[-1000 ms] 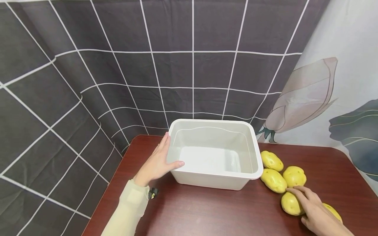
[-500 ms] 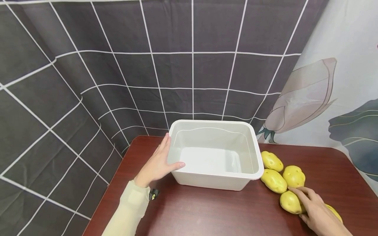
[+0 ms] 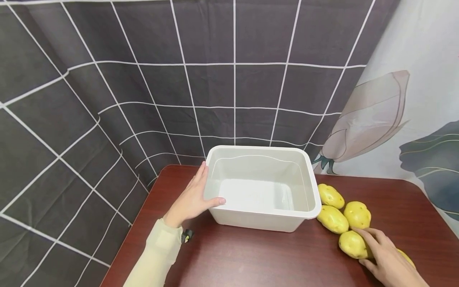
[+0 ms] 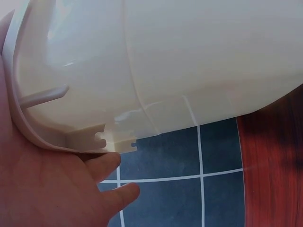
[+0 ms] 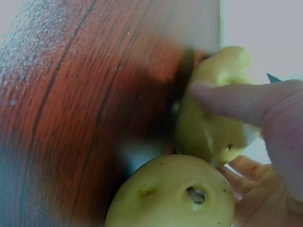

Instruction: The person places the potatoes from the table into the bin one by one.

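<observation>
A white plastic bin (image 3: 256, 219) with a wide rim stands on the table, hollow side up. My left hand (image 3: 188, 205) holds its near left corner, thumb over the front rim and fingers along the left side. From below, in the left wrist view, two fingers (image 4: 120, 196) show under the flange of the bin (image 4: 189, 56). At the right, my right hand (image 3: 385, 253) grips a yellow potato (image 3: 352, 244) between thumb and fingers. The right wrist view shows the thumb across this potato (image 5: 208, 127), with another potato (image 5: 165, 198) close below it.
Three more potatoes lie beside the bin: one at the back (image 3: 330, 195), one by the bin's corner (image 3: 332, 219) and a rounder one (image 3: 357, 215). Another potato (image 3: 407, 257) is partly hidden behind the right hand. Dark checked cloth (image 3: 215, 87) hangs behind the red-brown table (image 3: 229, 259).
My right hand and the gripped potato have shifted slightly left, and the thumb now sits further round the potato's near side. The left hand and the bin have moved barely at all.
</observation>
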Available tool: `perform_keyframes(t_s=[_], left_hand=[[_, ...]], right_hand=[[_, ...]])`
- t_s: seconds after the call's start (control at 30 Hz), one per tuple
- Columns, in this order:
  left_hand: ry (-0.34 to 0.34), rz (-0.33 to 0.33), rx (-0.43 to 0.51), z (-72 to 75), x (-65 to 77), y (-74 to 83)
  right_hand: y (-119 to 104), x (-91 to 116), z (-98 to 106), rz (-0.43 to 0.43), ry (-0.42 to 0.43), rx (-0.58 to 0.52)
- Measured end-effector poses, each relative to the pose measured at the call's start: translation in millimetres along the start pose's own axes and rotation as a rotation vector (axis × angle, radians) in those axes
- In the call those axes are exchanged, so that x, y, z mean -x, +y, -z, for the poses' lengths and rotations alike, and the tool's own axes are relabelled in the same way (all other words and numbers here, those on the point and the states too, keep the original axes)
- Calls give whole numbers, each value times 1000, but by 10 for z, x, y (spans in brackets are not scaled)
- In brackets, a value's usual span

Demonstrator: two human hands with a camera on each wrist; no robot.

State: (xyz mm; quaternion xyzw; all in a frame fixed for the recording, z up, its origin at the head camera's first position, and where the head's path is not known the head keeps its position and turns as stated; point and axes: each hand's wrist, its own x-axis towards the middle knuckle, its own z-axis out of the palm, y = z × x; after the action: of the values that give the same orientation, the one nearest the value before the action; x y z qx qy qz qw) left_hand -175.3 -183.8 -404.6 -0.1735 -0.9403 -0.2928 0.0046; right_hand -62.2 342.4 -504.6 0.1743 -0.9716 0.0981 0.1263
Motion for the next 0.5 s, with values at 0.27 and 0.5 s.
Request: perform_keyframes(t_s=[0.27,0.5], left_hand=[[6,-5,21,-4,-10,13],[7,-9,38,-9,-8,-5]], right_hand=[[-12,-15,80,-112,-55,-57],[-17,0,87,-97,-15,-56]])
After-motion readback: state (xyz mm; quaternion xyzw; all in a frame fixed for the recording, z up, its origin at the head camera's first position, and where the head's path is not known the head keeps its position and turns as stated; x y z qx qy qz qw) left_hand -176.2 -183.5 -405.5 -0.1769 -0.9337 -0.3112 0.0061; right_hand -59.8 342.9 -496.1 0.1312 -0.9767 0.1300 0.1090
